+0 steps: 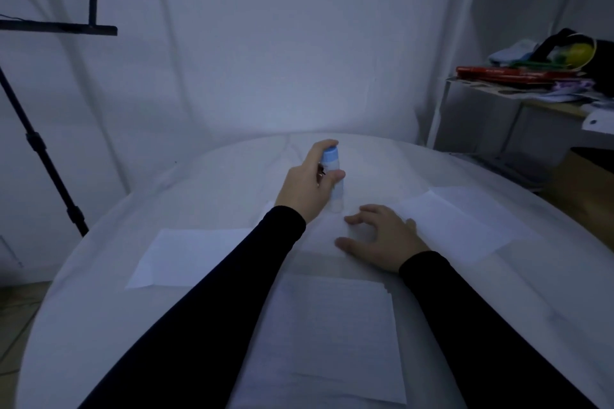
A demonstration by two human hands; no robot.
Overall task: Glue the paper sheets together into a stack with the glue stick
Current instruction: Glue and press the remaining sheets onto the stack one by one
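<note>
My left hand [307,186] grips a white glue stick [333,176] with a blue end, held upright with its lower tip on a paper sheet [322,236] in the middle of the table. My right hand [382,239] rests with spread fingers on that same sheet, just right of the glue stick. A stack of lined sheets [332,335] lies nearest to me. One single sheet [189,256] lies at the left and another sheet [461,219] at the right.
The round table wears a white cloth [99,325]. A black tripod leg [43,156] stands at the left beyond the table edge. A shelf [531,100] with books and clutter stands at the back right.
</note>
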